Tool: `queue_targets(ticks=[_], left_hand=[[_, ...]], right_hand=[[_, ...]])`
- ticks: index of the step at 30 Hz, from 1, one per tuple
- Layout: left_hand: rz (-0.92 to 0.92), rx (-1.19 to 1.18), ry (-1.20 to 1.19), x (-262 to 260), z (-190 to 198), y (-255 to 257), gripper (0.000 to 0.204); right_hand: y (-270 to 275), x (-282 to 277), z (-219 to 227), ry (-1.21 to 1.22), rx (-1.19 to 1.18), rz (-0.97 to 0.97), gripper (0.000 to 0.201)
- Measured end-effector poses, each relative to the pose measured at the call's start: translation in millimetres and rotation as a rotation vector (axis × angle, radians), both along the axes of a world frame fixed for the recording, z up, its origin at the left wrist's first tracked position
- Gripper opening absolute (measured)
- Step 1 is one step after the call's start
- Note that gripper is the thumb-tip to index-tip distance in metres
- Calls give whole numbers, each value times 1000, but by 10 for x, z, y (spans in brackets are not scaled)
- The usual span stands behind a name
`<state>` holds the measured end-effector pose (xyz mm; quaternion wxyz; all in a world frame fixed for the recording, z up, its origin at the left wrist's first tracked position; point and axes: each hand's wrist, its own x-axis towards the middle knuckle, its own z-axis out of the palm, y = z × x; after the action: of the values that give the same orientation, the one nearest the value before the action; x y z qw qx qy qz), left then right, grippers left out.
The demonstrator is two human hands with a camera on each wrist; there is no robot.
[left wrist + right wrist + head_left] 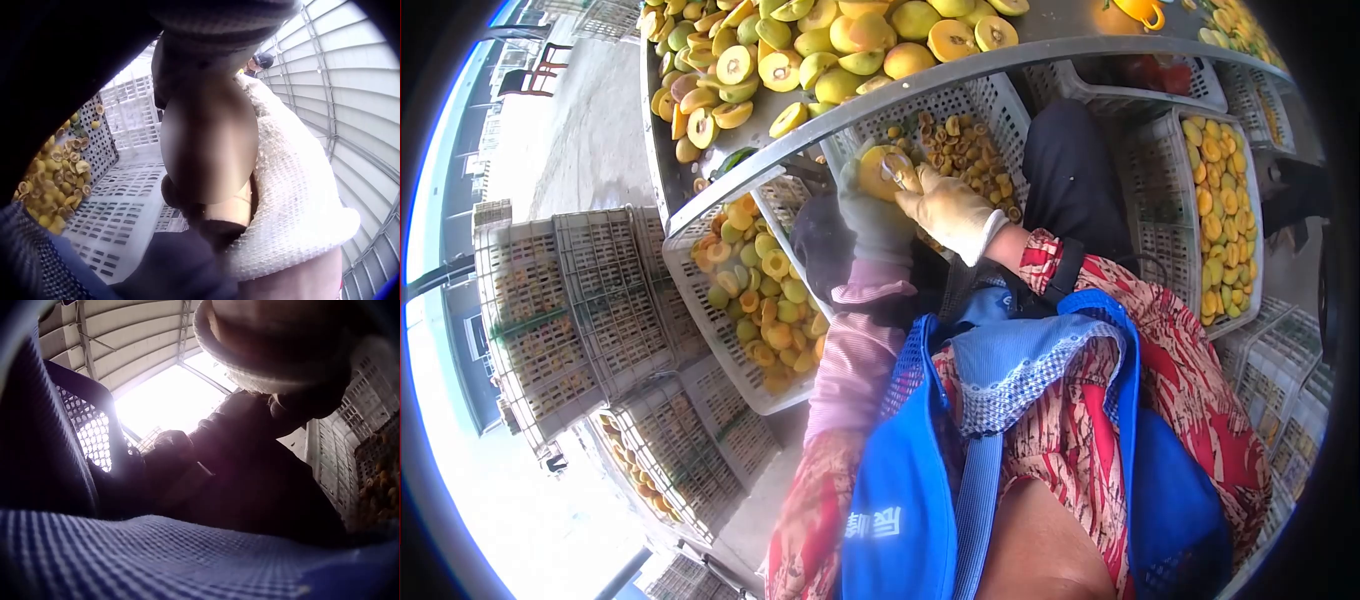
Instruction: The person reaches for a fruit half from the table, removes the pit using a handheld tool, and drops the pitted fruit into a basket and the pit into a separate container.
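Note:
Over a crate, the left hand [874, 218] in a greyish glove grips a yellow peach [874, 176], its fingers wrapped round the fruit's far side. Close against it, the right hand [950, 208] in a cream glove pinches a small shiny metal tool [897, 166] at the peach's cut face. The tool's handle is hidden in the fingers. In the left wrist view, the right hand's white knit glove [294, 187] fills the right side, and a blurred patch covers the work. Dark shadow obscures most of the hands in the right wrist view.
A metal-edged table [830, 128] ahead bears many halved peaches [840, 50]. Below it, a white crate [1003, 100] contains small brown-and-yellow pieces. Crates of peach halves stand at left [765, 290] and right [1222, 220]. Stacked crates [570, 310] rise at far left. An orange-yellow object [1140, 12] lies on the table.

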<state>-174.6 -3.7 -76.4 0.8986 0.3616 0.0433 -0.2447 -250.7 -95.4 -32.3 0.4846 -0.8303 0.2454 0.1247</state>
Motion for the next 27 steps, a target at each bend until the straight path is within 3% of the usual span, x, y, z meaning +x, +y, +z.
queue_targets(ticks=[4, 10, 12, 15, 17, 20, 21, 24, 25, 27], left_hand=[[13, -30, 87, 49, -50, -22, 41], [22, 43, 3, -22, 69, -80, 40], [-64, 329, -288, 101, -310, 47, 30], [-8, 672, -752, 152, -493, -7, 24], [-18, 693, -745, 139, -510, -32, 24], [-149, 499, -394, 153, -433, -24, 18], [-158, 463, -371, 121, -309, -26, 23], [-37, 625, -665, 129, -342, -8, 23], [36, 764, -913, 130, -327, -16, 18], [14, 850, -1104, 183, -310, -11, 21]], right_hand=[[9, 35, -433, -120, -167, 224, 46], [-100, 57, -396, -157, -14, 265, 44], [-123, 45, -299, -43, 208, 151, 44], [-190, 37, -269, -8, 170, 168, 43], [-238, 25, -54, 75, 175, 159, 43], [-278, 0, -365, -88, 38, 232, 38], [-296, -11, -281, -11, 209, 211, 34], [-253, -95, -55, 165, 708, 110, 26], [-239, -109, -58, 175, 856, 61, 25], [-260, -113, -48, 192, 1090, 32, 26]])
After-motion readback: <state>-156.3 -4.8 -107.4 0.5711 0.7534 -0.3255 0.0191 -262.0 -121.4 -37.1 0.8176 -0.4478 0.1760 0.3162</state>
